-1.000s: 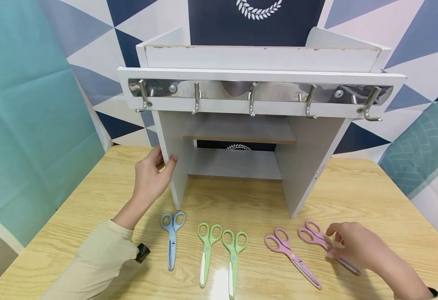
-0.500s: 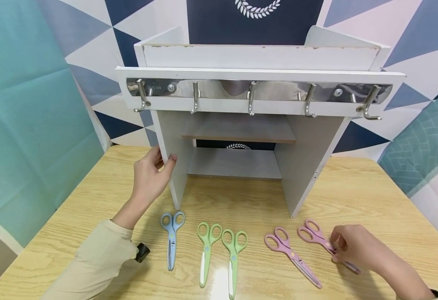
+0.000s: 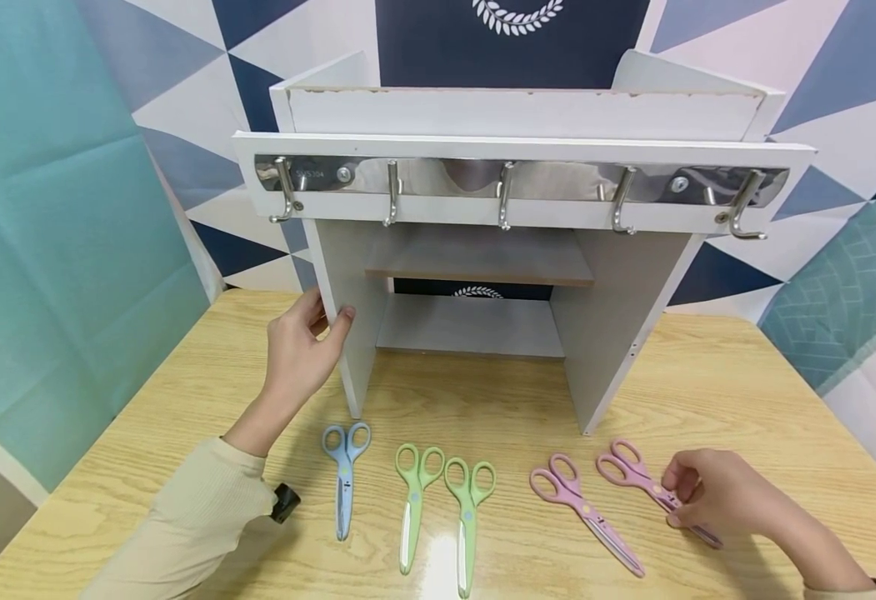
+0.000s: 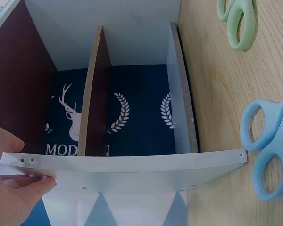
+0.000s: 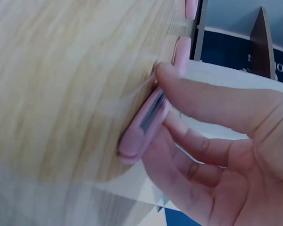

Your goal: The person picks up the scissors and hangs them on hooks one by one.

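Two-handed: gripping a shelf (image 3: 483, 254) with left hand (image 3: 301, 350) at eight o'clock, probably for steadiness; pinching pink scissors (image 3: 638, 479) with right hand (image 3: 723, 493) at four o'clock.

Wood-grain table (image 3: 708, 375), white hook rack (image 3: 520, 112), five scissors (image 3: 468, 516)

Bright table (image 3: 708, 383) with glare; right-wrist view blurred.

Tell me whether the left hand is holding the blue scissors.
No, the left hand grips a white side panel; the blue scissors lie on the table.
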`<move>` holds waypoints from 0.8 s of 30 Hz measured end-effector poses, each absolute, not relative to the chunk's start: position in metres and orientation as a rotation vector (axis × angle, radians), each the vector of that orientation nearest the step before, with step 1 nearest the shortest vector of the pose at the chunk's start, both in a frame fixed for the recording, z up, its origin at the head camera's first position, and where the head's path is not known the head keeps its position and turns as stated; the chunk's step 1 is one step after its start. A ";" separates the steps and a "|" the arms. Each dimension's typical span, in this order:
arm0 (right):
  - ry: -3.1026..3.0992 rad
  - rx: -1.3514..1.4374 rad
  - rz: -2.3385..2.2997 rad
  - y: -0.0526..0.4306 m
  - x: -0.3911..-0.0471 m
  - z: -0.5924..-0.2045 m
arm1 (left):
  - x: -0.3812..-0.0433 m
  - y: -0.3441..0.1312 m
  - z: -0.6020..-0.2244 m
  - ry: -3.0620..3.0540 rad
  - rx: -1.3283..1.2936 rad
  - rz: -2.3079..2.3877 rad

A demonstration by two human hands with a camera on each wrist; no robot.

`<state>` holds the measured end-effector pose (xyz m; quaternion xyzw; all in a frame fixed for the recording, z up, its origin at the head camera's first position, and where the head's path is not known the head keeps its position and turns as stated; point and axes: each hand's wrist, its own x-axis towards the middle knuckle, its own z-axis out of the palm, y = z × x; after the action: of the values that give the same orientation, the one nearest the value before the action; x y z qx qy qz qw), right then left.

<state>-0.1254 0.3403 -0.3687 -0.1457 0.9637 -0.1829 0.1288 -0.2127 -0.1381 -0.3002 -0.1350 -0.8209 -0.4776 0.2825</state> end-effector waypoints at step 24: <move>2.684 -0.499 -0.726 0.348 -0.128 -0.373 | -0.213 -0.139 -0.301 -2.197 -0.353 -1.310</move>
<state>-0.1284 0.3478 -0.3727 -0.1746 0.9383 -0.2537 0.1576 -0.2130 -0.1386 -0.3012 -0.1316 -0.8177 -0.4876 0.2760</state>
